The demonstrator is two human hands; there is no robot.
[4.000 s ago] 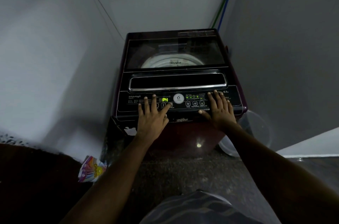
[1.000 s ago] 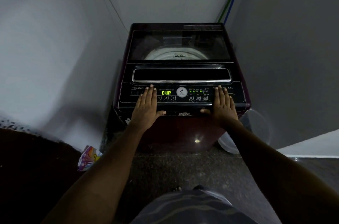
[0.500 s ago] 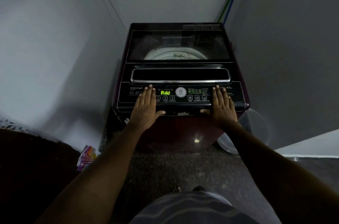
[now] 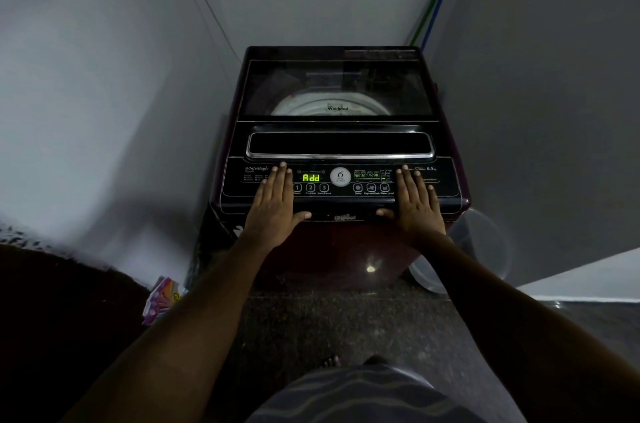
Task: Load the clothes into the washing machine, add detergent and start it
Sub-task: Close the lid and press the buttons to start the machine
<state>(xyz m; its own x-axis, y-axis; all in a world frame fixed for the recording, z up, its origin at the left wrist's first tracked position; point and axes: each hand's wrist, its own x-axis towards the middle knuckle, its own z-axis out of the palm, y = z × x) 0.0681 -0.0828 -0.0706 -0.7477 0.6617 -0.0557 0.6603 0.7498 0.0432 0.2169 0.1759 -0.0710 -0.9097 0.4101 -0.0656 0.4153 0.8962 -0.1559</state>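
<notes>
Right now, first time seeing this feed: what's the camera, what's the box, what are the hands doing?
One picture, from a camera worn on the person's head, looking down. The dark box is a top-loading washing machine in a corner, lid shut. Its green display reads "Add". The left hand and right hand lie flat on the control panel, holding nothing. On the floor: a colourful packet at left, a clear tub at right.

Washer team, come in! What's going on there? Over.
Left hand and right hand flat on the control panel, holding nothing. Washing machine lid shut, display reads "Add". Nothing in the way.
</notes>
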